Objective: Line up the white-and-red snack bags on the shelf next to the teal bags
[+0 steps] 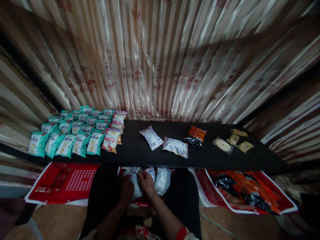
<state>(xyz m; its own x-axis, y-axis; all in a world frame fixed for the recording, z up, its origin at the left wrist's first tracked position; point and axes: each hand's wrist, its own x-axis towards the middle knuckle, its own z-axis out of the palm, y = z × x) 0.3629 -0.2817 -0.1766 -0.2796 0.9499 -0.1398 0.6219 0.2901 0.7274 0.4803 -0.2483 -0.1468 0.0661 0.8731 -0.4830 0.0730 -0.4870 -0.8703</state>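
Between my knees, white snack packets with striped ends lie in a red container, partly under the table edge. My left hand (pixel 126 187) is dark, with its fingers closed at the left side of a white snack packet (pixel 136 188). Closed fingers of my right hand (pixel 147 182) pinch that packet's upper right side. Another white packet (pixel 163 181) lies to the right of my right hand. On the black table (pixel 135 153) ahead are two similar packets, one tilted (pixel 151 138) and one lying crosswise (pixel 175 147).
Rows of green snack packets (pixel 65 145) stand at the table's left, beside several orange-and-white packets (pixel 110 140). Rightward lie an orange-black packet (pixel 196 136), a round white item (pixel 223 145) and small yellowish packets (pixel 245 146). Red baskets or bags (pixel 57 183) flank my legs; the right one holds orange-black packets (pixel 247 190).
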